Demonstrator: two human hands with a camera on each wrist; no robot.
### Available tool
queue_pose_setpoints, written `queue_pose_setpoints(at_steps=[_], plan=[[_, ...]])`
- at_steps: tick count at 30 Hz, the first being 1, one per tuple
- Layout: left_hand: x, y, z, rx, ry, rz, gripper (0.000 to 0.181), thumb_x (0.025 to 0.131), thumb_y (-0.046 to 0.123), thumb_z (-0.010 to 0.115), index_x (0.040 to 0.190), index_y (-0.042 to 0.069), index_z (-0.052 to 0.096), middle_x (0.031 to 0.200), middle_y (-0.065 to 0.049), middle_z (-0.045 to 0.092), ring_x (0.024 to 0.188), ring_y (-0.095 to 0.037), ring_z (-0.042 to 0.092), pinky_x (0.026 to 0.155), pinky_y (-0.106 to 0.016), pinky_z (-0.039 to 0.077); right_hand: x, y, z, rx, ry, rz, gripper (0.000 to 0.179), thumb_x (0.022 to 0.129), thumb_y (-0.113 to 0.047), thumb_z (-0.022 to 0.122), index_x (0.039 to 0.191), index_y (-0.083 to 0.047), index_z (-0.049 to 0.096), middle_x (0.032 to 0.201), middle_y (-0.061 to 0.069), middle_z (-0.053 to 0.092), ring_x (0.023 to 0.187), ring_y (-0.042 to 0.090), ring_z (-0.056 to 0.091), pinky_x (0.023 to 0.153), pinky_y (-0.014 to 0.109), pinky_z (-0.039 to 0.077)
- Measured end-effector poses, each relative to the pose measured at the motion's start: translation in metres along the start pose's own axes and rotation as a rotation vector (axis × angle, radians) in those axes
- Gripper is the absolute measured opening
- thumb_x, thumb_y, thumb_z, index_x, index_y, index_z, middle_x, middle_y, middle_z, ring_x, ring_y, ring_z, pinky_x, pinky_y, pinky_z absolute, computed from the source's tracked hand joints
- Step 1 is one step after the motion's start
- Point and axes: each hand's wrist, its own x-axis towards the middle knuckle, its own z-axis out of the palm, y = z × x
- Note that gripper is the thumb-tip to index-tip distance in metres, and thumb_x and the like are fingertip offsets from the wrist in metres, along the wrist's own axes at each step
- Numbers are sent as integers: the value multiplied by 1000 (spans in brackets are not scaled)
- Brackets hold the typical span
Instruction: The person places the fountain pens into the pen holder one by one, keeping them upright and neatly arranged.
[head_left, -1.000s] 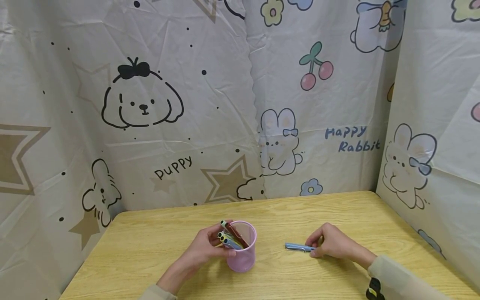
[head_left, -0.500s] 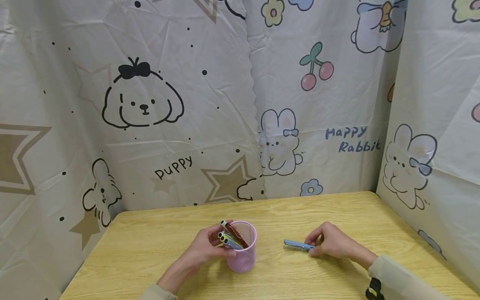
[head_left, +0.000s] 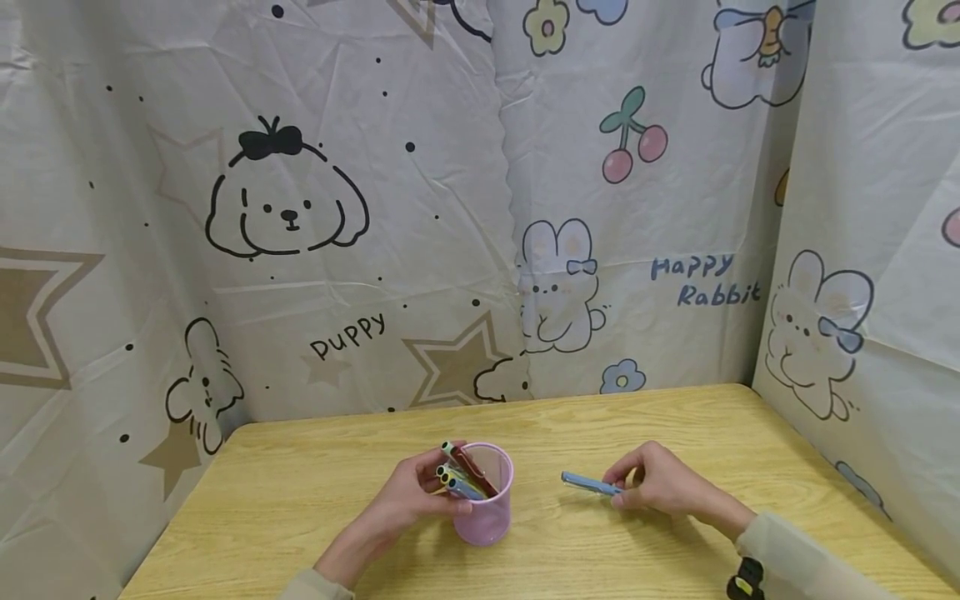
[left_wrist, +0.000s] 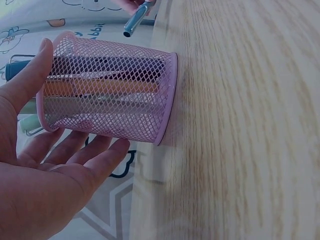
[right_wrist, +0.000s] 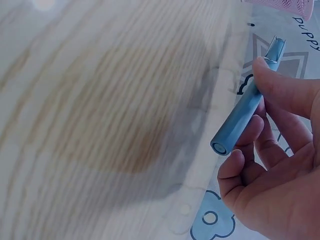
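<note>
A pink mesh pen cup (head_left: 482,525) stands on the wooden table, several pens leaning in it, among them a dark red pen (head_left: 476,470). My left hand (head_left: 408,498) holds the cup from its left side; in the left wrist view the thumb lies at the rim and the fingers along the other side of the mesh (left_wrist: 110,92). To the right of the cup, my right hand (head_left: 658,483) pinches a blue pen (head_left: 585,482) between thumb and fingers. The pen's clip end points left towards the cup, tilted slightly up; the right wrist view shows its plain end (right_wrist: 220,147) off the tabletop.
The light wood table (head_left: 337,467) carries the cup. Behind it and on both sides hang pale printed curtains (head_left: 450,208) with cartoon animals, stars and cherries. The table's back edge meets the curtain.
My right hand has raised the blue pen slightly and shifted it a little to the left, its clip end tipping up. The left hand and the pen cup have stayed still.
</note>
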Motion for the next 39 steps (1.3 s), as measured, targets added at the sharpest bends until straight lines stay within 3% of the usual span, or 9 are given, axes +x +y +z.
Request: queue_pose_setpoints(at_steps=[8,39], plan=[[0,-4,-1,-20,-7,13,83,82,0,89,154,-1,49,139,-20,64,125,-33,64,104,-33,54,0,-6,2,20,11,17,16,87,-7,86,102,-5,82,84,4,70,61,11,49,51,21,38],[1,-3,-1,-24,-10,11,83,82,0,89,154,-2,48,140,-21,63,125,-33,64,103,-32,54,1,-19,7,106,20,-16,15,91,-6,82,106,-2,79,91,4,72,65,14,57,59,24,48]])
